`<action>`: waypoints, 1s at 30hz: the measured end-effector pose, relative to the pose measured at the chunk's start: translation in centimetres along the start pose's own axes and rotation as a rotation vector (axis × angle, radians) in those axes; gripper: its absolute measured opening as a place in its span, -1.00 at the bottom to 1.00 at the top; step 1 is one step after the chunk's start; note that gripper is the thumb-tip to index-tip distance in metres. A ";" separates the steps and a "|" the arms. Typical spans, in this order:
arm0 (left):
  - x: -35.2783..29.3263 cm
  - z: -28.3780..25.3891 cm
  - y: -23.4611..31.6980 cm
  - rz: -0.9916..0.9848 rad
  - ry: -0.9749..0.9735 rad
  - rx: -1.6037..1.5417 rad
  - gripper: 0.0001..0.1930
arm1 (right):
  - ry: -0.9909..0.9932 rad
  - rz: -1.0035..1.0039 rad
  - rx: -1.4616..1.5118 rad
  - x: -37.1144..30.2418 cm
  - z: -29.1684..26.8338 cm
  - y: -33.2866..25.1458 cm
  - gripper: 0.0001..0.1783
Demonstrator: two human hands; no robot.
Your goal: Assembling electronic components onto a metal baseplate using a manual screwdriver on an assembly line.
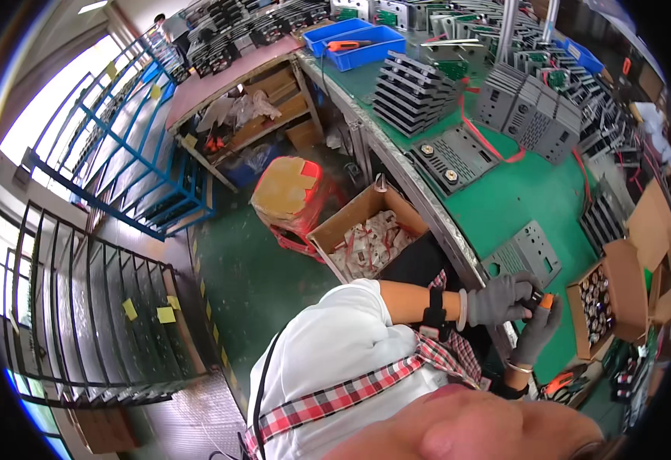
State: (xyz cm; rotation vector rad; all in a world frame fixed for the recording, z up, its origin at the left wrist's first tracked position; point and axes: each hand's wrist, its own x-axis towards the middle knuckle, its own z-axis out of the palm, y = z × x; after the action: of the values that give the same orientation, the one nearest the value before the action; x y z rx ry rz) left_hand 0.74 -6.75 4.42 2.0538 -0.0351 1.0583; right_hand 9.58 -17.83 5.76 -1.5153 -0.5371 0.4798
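Pinching one small black-and-orange piece (536, 297) between both gloved hands, above the green bench (538, 199) near its edge: gripping the black part with the left hand (496, 299), closing on the orange end with the right hand (536, 337), hiding exact fingertip contact. Noting one open cardboard box (631, 295) right of the hands, holding many small metal parts (596, 303), too crowded to count. Noting another carton (354, 215) on the floor, left of the hands, holding a heap of white pieces (370, 241). Seeing two blue trays (377, 55) far beyond the hands. Counting three yellow notes (166, 315) on the black rack (109, 330), far left; unable to read any writing. Counting one gray panel (525, 253) lying just beyond the hands, plus one farther panel (465, 157) bearing two round fittings (450, 176).
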 end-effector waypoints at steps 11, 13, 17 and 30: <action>-0.2 -2.6 0.0 -0.863 -0.041 -1.485 -0.63 | -0.205 -0.638 -0.548 1.4 1.7 -3.2 -0.77; -0.6 -2.8 -0.4 -0.864 -0.038 -1.519 -0.63 | -0.230 -0.459 -0.363 2.2 -0.1 -1.1 -0.72; -1.3 -2.3 -0.4 -0.868 -0.023 -1.253 -0.59 | -0.127 -0.147 -0.306 0.5 -0.5 -1.1 -0.66; -2.5 -0.7 -2.4 -0.974 0.004 -1.384 -0.64 | -0.309 -0.751 -0.836 0.6 0.6 -1.5 -0.67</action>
State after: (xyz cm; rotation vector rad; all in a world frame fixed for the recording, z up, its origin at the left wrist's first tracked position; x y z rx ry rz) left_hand -0.45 -5.49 1.38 0.6051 0.1733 0.1971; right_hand 9.61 -16.97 7.23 -1.8520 -1.6149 -0.1441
